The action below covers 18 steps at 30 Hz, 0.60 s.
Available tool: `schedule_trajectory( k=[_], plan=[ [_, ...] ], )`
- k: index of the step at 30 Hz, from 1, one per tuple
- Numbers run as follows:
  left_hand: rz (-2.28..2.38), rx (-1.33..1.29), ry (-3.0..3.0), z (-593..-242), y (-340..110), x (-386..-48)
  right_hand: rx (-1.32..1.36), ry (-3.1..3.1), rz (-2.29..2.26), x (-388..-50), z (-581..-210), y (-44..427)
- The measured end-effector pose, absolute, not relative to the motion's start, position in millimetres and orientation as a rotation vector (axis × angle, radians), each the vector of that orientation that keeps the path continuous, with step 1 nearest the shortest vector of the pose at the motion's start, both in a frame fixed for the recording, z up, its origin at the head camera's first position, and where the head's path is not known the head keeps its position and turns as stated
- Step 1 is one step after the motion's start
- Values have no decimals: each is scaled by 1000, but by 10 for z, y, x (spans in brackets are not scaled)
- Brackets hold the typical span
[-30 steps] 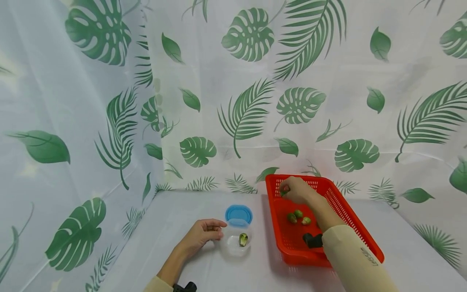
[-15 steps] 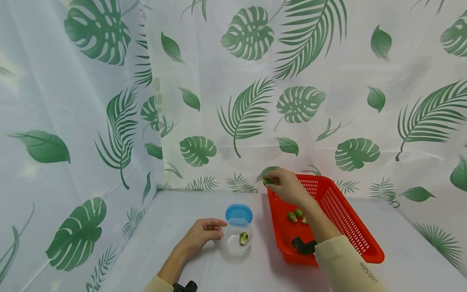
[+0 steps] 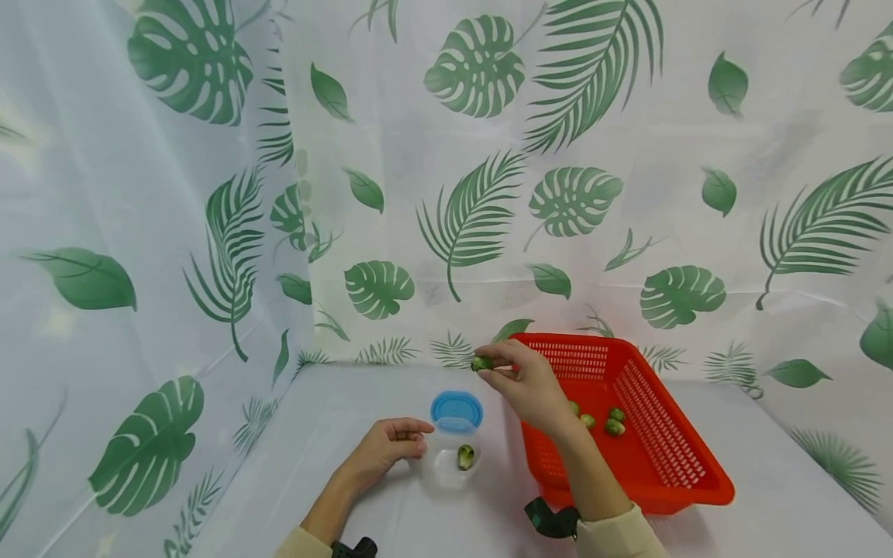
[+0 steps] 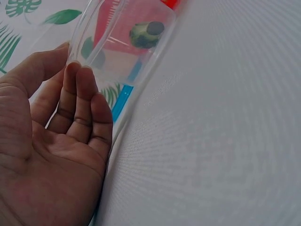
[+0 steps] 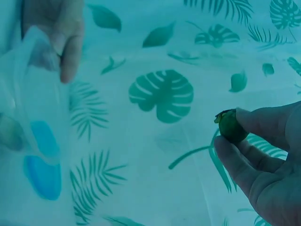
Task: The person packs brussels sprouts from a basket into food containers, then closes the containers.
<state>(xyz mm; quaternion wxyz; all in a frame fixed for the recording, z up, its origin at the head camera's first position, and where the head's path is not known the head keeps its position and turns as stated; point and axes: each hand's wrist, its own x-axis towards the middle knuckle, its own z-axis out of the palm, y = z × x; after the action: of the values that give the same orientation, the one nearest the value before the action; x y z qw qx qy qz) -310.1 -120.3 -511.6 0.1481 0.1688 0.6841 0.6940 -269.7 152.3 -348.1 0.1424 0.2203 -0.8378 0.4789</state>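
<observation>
My right hand pinches a Brussels sprout between thumb and fingertips, in the air left of the red basket. The right wrist view shows this sprout close up. On the table, a small clear plastic container has one Brussels sprout inside. My left hand holds the container's left rim between thumb and fingers. The left wrist view shows the left hand's fingertips at the clear rim. Several more sprouts lie in the basket, some partly hidden by my right arm.
A blue lid lies just behind the container. The white-covered table runs back to a leaf-patterned curtain, which also hangs at the left. The basket's raised rim stands to the right of the container.
My right hand has carried the pinched sprout out of the basket, leftward over its rim. More sprouts in the basket now show. The left hand and container have stayed in place.
</observation>
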Motion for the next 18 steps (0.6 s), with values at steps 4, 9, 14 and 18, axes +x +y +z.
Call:
schedule_trajectory(
  k=[4,9,14,18],
  plan=[
    [1991,499,1959,-5115,-1199,-3093,613,-2424,1364,-2637,-3598,1414],
    [2000,499,1945,-5106,-1191,-3082,576,-2437,1350,-2637,-3700,1354],
    [2012,492,1949,-5104,-1192,-3087,537,-2445,1337,-2653,-3749,1365],
    [2009,490,1957,-5126,-1197,-3098,535,-2462,1336,-2656,-3798,1363]
  ],
)
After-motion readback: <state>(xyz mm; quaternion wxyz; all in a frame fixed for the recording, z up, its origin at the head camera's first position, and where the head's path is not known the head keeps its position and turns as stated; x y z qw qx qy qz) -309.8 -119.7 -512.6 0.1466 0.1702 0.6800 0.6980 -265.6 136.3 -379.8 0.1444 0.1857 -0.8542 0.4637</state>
